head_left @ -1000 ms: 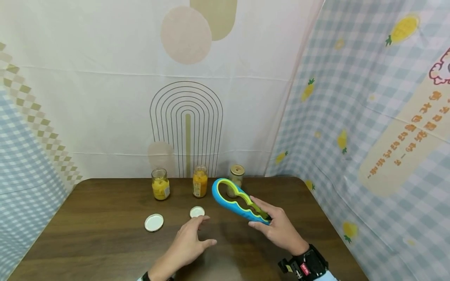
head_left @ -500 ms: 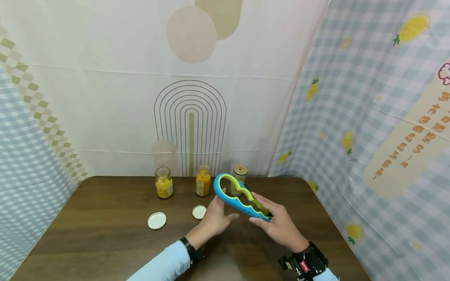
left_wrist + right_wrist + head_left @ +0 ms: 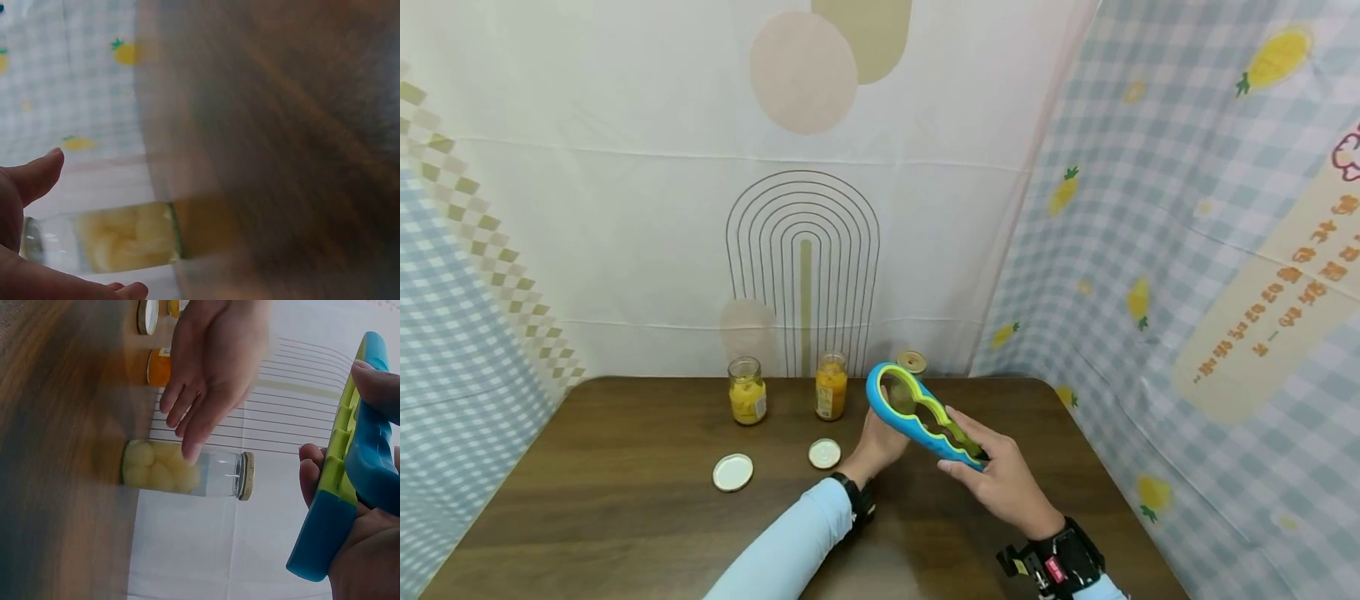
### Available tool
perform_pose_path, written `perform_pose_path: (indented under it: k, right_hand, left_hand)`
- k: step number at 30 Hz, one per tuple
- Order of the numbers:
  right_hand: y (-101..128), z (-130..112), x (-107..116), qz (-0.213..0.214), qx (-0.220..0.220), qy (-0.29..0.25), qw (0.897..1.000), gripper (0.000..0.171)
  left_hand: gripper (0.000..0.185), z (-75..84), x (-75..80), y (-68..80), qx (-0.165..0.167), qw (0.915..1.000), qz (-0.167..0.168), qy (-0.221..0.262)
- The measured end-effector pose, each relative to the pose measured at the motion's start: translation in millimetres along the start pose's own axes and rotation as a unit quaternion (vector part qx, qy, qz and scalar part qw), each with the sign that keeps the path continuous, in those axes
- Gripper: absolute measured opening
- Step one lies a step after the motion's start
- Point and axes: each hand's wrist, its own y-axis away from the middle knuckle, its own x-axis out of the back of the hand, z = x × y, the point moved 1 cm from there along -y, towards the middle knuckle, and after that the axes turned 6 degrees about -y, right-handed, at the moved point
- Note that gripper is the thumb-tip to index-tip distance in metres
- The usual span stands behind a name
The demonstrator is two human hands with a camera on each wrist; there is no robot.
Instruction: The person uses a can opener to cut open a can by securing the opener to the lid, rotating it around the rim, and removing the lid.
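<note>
My right hand [image 3: 1003,479] grips the handle end of a blue and green jar opener [image 3: 917,431], holding it raised over the table. My left hand [image 3: 880,443] reaches behind the opener's loop, toward a glass jar with a gold lid [image 3: 912,361]. Pale round pieces in liquid fill much of that upright jar [image 3: 169,469], as the right wrist view shows. Thumb and fingers of the left hand are spread before the jar in the left wrist view; whether they touch it I cannot tell. In the head view the opener and left hand hide most of the jar's body.
Two lidless jars stand near the table's back edge: one with yellow pieces [image 3: 747,396], one with orange contents [image 3: 831,390]. Two white-lined lids, a larger [image 3: 733,472] and a smaller [image 3: 824,453], lie before them on the brown table [image 3: 625,500]. Cloth hangs behind and at the sides.
My left hand has moved forward and right, from beside the smaller lid to the gold-lidded jar. The right hand keeps hold of the jar opener, almost in the same place.
</note>
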Motion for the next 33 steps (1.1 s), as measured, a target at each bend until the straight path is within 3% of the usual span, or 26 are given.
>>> perform_pose_path:
  k: [3,4,5,8,17,23,29,33]
  right_hand:
    - [0,1,0,0.002,-0.001,-0.003,1.000,0.074]
    - [0,1,0,0.002,-0.001,-0.004,1.000,0.074]
    - [-1,1,0,0.002,-0.002,-0.004,1.000,0.074]
    - [-2,0,-2,0.000,-0.001,-0.006,1.000,0.074]
    - [-2,1,-4,0.005,-0.001,-0.029,1.000,0.073]
    - [-3,0,-4,0.010,-0.004,-0.027,1.000,0.073]
    - [-5,-1,-5,0.006,-0.005,-0.028,1.000,0.074]
    - [-6,-1,-6,0.004,-0.003,-0.028,1.000,0.074]
  left_hand:
    - [0.084,-5.9,-4.6,-6.3,-0.008,0.9995,0.016,0.025]
    - [0.089,0.4,-0.8,-5.4,-0.019,0.9990,0.020,0.036]
    - [0.087,5.1,2.4,-5.0,-0.033,0.9982,0.026,0.044]
    - [0.087,-0.3,-0.3,-10.8,-0.050,0.9960,0.040,0.061]
    - [0.074,-14.5,-5.2,-25.0,-0.010,0.9967,-0.005,0.080]
    - [0.069,-9.7,-0.9,-31.4,-0.029,0.9965,-0.009,0.078]
    - [0.072,-3.9,3.6,-30.6,-0.006,0.9974,-0.023,0.068]
    - [0.071,-3.6,5.1,-29.9,-0.010,0.9980,-0.025,0.057]
